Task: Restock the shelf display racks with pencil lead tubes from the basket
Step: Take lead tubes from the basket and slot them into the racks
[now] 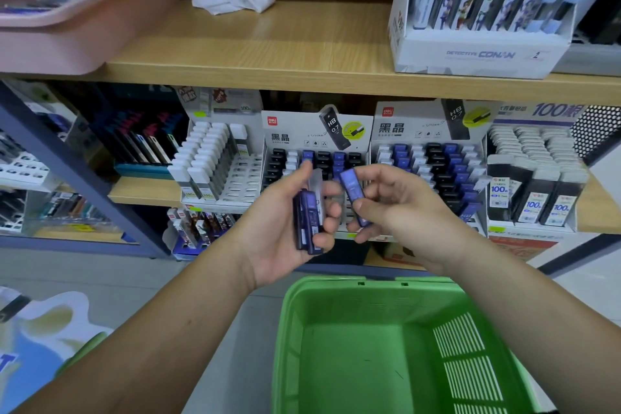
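Left hand [285, 218]: grasping several blue lead tubes [307, 225] | Right hand [400, 208]: pinching one blue tube [353, 191] (tilted) | Green basket [386, 286]: below hands | Display racks [430, 158]: behind

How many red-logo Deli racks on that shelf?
2: the left Deli rack behind the left hand, the right Deli rack adjoining it, behind the right hand. None appears hidden.

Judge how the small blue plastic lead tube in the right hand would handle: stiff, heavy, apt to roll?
Probably stiff: the small blue plastic lead tube looks straight in the right hand's pinch. Likely light, as fingertips alone carry it. Its flat sides suggest sliding, not rolling; slim, it may tip on end.
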Available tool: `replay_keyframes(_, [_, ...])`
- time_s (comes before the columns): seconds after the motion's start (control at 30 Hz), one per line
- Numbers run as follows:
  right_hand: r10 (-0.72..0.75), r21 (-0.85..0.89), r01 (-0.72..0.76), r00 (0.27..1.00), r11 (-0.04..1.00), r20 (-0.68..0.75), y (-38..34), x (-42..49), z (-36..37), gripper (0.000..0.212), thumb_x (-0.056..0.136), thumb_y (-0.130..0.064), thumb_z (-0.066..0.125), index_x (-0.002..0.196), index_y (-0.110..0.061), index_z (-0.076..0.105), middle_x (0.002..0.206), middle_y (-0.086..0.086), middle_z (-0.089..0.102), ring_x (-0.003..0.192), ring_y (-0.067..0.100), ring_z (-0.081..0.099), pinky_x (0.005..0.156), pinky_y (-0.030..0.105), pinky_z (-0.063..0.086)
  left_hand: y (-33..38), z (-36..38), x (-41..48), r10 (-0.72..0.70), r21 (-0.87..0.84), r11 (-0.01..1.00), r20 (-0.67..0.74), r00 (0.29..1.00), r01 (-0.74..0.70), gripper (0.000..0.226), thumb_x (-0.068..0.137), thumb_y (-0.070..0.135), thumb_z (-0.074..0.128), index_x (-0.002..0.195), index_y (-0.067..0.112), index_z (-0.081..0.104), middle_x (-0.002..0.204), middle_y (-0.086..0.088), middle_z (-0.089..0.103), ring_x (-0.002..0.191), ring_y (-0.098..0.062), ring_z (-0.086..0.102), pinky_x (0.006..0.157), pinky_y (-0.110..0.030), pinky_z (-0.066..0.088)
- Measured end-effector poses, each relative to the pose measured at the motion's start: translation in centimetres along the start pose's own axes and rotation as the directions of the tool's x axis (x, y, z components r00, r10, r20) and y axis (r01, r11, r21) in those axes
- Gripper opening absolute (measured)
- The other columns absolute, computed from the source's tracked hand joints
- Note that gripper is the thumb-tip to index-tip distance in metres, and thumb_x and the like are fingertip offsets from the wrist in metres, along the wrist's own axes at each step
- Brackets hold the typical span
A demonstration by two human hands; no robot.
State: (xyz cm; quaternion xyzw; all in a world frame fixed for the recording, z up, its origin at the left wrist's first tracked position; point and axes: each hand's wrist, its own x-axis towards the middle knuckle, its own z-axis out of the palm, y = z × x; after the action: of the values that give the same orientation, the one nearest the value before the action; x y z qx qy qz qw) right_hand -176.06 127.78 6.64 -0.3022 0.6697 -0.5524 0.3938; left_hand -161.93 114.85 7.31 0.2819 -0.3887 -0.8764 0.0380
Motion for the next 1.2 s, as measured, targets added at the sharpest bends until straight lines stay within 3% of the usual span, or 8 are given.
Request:
replay_keyframes(0.13, [0.022,0.005,-0.022,0.999,1.0,-0.043,0.0,0.1,0.1,0.022,0.095,0.007,0.061,0.11,-0.008,0.064,0.099,0.018,0.068,0.077,0.027,0.071,0.073,0.045,0.063,0.2,-0.6,-0.1,-0.051,-0.105,0.993,0.037,0.998,0.055,0.043,0.097,0.039,0.052,0.124,0.007,0.059,0.084,-0.009,0.057,0.067,-0.019,0.05,0.054,-0.027,0.036])
replay_keyframes(0.27, [0.05,-0.016,-0.052,0.996,0.999,-0.08,-0.1,0.2,0.0,0.02,0.092,0.01,0.056,0.109,0.0,0.055,0.089,0.022,0.069,0.077,0.028,0.068,0.076,0.048,0.062,-0.4,-0.9,0.2,-0.039,0.058,0.997,-0.055,0.998,0.042,0.034,0.097,0.007,0.055,0.129,-0.003,0.06,0.09,-0.011,0.068,0.068,-0.016,0.059,0.051,-0.022,0.041])
replay_keyframes(0.4, [0.09,0.083,-0.084,0.993,0.993,-0.074,-0.7,0.2,-0.1,0.015,0.091,0.003,0.052,0.101,-0.007,0.055,0.071,0.012,0.05,0.057,0.025,0.05,0.066,0.048,0.058,-1.1,-0.4,0.0,0.033,0.268,0.963,-0.085,0.996,-0.009,0.028,0.101,0.015,0.062,0.126,0.002,0.064,0.101,-0.018,0.078,0.066,-0.016,0.066,0.046,-0.019,0.038])
replay_keyframes(0.57, [0.034,-0.012,-0.035,0.999,0.999,-0.018,-0.8,-0.4,0.6,0.018,0.096,-0.017,0.072,0.111,-0.01,0.067,0.055,-0.012,0.059,0.044,0.01,0.046,0.049,0.033,0.045,-1.0,-0.3,-0.2,0.056,0.438,0.897,0.019,0.998,-0.059,0.027,0.104,0.025,0.06,0.128,0.014,0.062,0.108,-0.018,0.077,0.065,-0.016,0.065,0.041,-0.019,0.025])
replay_keyframes(0.77, [0.032,0.012,-0.032,0.998,0.999,-0.046,-0.5,-0.2,0.0,0.015,0.096,-0.015,0.071,0.102,-0.003,0.067,0.056,-0.006,0.056,0.043,0.013,0.041,0.05,0.034,0.044,-1.1,-0.4,0.1,0.085,0.445,0.893,-0.036,0.996,-0.06,0.031,0.1,0.024,0.067,0.128,0.01,0.063,0.104,-0.019,0.078,0.068,-0.015,0.067,0.041,-0.019,0.028])
replay_keyframes(0.9, [0.068,0.01,-0.067,0.996,0.998,-0.053,-0.3,-0.1,-0.4,0.014,0.093,-0.015,0.074,0.098,-0.004,0.066,0.063,0.007,0.049,0.047,0.017,0.038,0.049,0.034,0.045,-1.0,-0.7,0.7,0.148,0.444,0.891,-0.087,0.985,-0.095,0.017,0.096,0.014,0.072,0.111,0.008,0.069,0.092,-0.015,0.076,0.061,-0.013,0.058,0.041,-0.02,0.03])
replay_keyframes(1.07, [0.029,-0.12,-0.03,0.999,0.992,-0.015,-0.8,-0.6,-0.4,0.011,0.089,-0.016,0.078,0.094,-0.008,0.072,0.075,0.002,0.075,0.045,0.015,0.044,0.049,0.031,0.042,-2.1,-0.3,0.5,0.211,0.759,0.643,-0.048,0.976,-0.102,0.017,0.085,0.023,0.084,0.093,0.02,0.07,0.069,0.001,0.054,0.054,-0.011,0.047,0.047,-0.021,0.039])
replay_keyframes(1.2, [-0.077,-0.14,0.077,0.997,0.987,0.003,-1.4,-1.1,-0.5,0.017,0.085,-0.018,0.083,0.099,-0.013,0.073,0.077,0.015,0.071,0.043,0.009,0.047,0.045,0.028,0.04,-2.7,-0.5,0.7,0.312,0.834,0.523,0.006,0.95,-0.177,0.025,0.085,0.027,0.084,0.101,0.023,0.066,0.063,0.019,0.05,0.056,-0.004,0.046,0.055,-0.015,0.04])
